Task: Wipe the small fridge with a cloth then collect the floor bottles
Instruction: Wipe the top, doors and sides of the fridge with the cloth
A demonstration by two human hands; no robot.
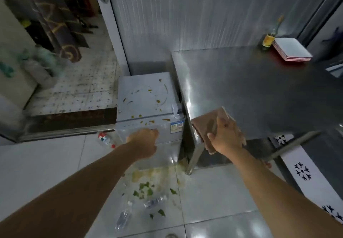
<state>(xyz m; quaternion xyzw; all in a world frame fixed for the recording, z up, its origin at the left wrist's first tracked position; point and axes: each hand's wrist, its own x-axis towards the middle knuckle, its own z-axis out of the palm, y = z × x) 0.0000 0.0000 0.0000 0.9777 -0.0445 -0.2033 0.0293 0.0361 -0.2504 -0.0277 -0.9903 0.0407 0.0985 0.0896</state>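
The small grey fridge (pixel 146 96) stands on the floor left of a steel table, its top and front spattered with orange-brown stains. My left hand (pixel 143 141) is a closed fist in front of the fridge's upper front; I cannot tell whether it touches. My right hand (pixel 225 137) lies on a brown cloth (pixel 207 120) at the near left corner of the table, fingers curled over it. One clear bottle with a red cap (pixel 105 139) lies beside the fridge's left side. Two more clear bottles (pixel 156 201) (pixel 123 217) lie on the tiles in front.
The steel table (pixel 259 89) carries a stack of white plates (pixel 291 52) and a glass bottle (pixel 269 39) at its far end. Yellowish spill and green leaf scraps (pixel 146 184) cover the tiles before the fridge. A raised step (pixel 70 118) leads left to another room.
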